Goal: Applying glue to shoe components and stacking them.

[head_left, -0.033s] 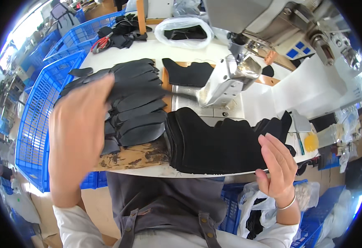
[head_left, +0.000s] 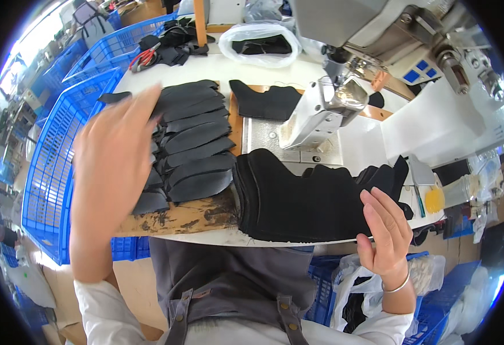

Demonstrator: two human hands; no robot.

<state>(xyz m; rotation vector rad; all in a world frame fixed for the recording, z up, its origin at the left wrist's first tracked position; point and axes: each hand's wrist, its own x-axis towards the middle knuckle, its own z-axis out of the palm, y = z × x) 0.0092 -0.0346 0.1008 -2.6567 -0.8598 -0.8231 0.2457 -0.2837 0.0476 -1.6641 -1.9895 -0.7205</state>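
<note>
My left hand (head_left: pixel 114 155), smeared by motion, hovers over the left side of a layered pile of dark grey leather-like pieces (head_left: pixel 197 144). Its fingertips point away from me; whether they grip anything is not clear. My right hand (head_left: pixel 387 230) is open, fingers stretched and thumb apart, at the right end of a stack of black shaped fabric pieces (head_left: pixel 303 201) along the table's front edge. Another dark shaped piece (head_left: pixel 265 100) lies by the sewing machine's metal arm (head_left: pixel 315 115). One small dark piece (head_left: pixel 114 97) shows beyond my left hand.
Blue crates (head_left: pixel 50 184) stand along the left. Red-handled scissors (head_left: pixel 145 58) and dark scraps (head_left: pixel 174 49) lie at the far left of the white table. A white plastic-lined opening (head_left: pixel 259 60) holds dark pieces. The machine head (head_left: pixel 349 23) overhangs the far right.
A dark blurred strip that stretched from my left hand toward the machine arm no longer shows there. The left hand has shifted slightly; my right hand stays almost still.
</note>
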